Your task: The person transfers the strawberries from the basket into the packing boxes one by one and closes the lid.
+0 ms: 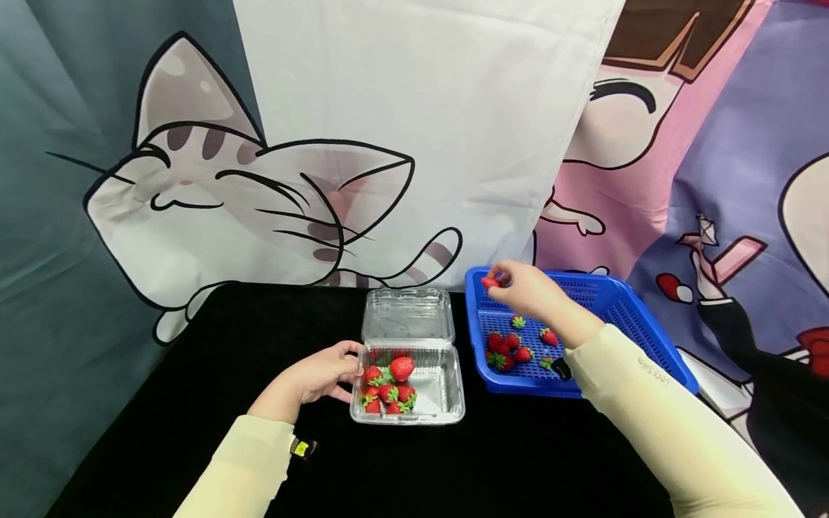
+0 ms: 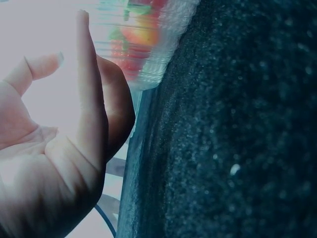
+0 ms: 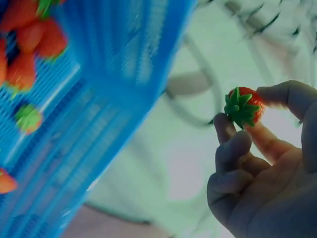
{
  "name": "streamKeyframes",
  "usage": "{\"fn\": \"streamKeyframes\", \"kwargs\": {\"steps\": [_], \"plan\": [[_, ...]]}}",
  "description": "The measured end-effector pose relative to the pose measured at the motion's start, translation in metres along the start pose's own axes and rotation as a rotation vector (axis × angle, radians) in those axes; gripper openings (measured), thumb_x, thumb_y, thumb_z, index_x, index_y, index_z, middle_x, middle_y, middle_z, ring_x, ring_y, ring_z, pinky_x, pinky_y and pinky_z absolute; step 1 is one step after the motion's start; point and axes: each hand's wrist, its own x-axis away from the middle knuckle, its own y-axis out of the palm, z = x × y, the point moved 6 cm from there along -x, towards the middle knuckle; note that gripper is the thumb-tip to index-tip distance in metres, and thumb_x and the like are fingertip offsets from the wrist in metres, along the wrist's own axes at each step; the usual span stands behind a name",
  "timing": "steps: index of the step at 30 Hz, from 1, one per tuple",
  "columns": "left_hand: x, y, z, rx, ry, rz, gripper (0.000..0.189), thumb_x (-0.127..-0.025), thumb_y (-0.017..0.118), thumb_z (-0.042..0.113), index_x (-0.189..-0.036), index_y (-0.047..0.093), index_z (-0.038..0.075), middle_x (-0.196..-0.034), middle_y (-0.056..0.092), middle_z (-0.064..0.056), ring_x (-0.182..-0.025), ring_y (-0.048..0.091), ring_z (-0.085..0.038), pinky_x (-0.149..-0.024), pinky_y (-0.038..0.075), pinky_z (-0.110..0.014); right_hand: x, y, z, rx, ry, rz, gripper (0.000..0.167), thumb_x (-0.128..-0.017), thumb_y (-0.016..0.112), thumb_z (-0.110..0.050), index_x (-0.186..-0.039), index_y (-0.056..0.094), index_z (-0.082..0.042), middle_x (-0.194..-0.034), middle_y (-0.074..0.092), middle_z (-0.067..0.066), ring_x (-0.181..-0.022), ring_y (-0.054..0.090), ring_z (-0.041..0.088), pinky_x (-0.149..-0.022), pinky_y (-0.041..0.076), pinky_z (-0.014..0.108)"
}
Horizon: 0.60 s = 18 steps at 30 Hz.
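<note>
My right hand (image 1: 527, 289) is raised over the far left corner of the blue basket (image 1: 474, 332). It pinches a strawberry (image 3: 243, 106) between thumb and fingertips, green leaves facing the right wrist camera. Several other strawberries (image 1: 523, 354) lie on the basket floor. At the left side of a clear plastic clamshell box (image 1: 440, 416), my left hand (image 1: 324, 374) rests its fingers against the wall, thumb near the hinge. Inside the box, several strawberries (image 1: 402, 368) fill the left part. Glare hides part of the left hand (image 2: 64, 129) in its wrist view.
The clamshell's lid (image 1: 408, 316) stands raised at the back. A black cloth (image 1: 272, 316) covers the table. Close behind hangs a curtain (image 1: 414, 108) with cartoon figures. The basket's raised rim (image 1: 654, 331) borders the right side.
</note>
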Motion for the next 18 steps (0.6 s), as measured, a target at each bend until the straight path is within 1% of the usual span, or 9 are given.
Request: {"fn": "streamKeyframes", "kwargs": {"steps": [3,5,8,12,14,18], "plan": [[0.001,-0.001,0.000,0.000,0.015,-0.010,0.060,-0.084,0.054,0.009,-0.138,0.030,0.000,-0.114,0.063,-0.018,-0.094,0.065,-0.024,-0.075,0.058,-0.047,0.016,0.015,-0.034,0.047,-0.108,-0.039,0.022,-0.091,0.064,-0.027,-0.111,0.067,-0.018,-0.098,0.065,0.002,-0.072,0.058,0.016,-0.068,0.048,0.036],[0.001,-0.002,0.000,0.000,0.031,-0.019,0.059,-0.084,0.053,0.009,-0.137,0.029,0.000,-0.113,0.063,-0.018,-0.093,0.065,-0.023,-0.075,0.058,-0.046,0.027,0.028,-0.054,0.098,-0.180,-0.060,0.021,-0.090,0.066,-0.027,-0.110,0.069,-0.020,-0.094,0.064,-0.003,-0.075,0.056,0.014,-0.071,0.047,0.035],[0.001,-0.001,0.000,0.000,0.043,-0.030,0.059,-0.085,0.053,0.010,-0.137,0.028,-0.001,-0.112,0.063,-0.018,-0.094,0.066,-0.023,-0.075,0.058,-0.046,0.043,0.051,-0.076,0.170,-0.271,-0.106,0.021,-0.088,0.069,-0.026,-0.108,0.070,-0.020,-0.094,0.064,-0.006,-0.080,0.056,0.011,-0.073,0.049,0.034],[0.001,0.000,-0.001,0.003,0.027,-0.025,0.060,-0.084,0.054,0.011,-0.137,0.029,0.000,-0.114,0.062,-0.018,-0.094,0.066,-0.023,-0.076,0.058,-0.047,0.057,0.081,-0.091,0.234,-0.313,-0.193,0.023,-0.086,0.072,-0.028,-0.105,0.066,-0.017,-0.089,0.064,-0.007,-0.075,0.056,0.009,-0.071,0.050,0.034],[0.001,0.000,-0.001,0.002,0.021,-0.021,0.060,-0.084,0.054,0.010,-0.137,0.030,0.001,-0.115,0.062,-0.018,-0.094,0.066,-0.024,-0.076,0.058,-0.047,0.061,0.094,-0.094,0.252,-0.321,-0.236,0.022,-0.086,0.073,-0.029,-0.101,0.062,-0.017,-0.083,0.061,-0.009,-0.070,0.054,0.009,-0.068,0.049,0.033],[-0.001,0.000,-0.002,0.005,0.012,-0.009,0.061,-0.082,0.054,0.009,-0.138,0.030,0.001,-0.115,0.063,-0.018,-0.094,0.066,-0.024,-0.076,0.058,-0.048,0.065,0.116,-0.096,0.276,-0.341,-0.324,0.019,-0.087,0.072,-0.029,-0.097,0.061,-0.017,-0.074,0.056,-0.009,-0.063,0.052,0.008,-0.062,0.047,0.031]]}}
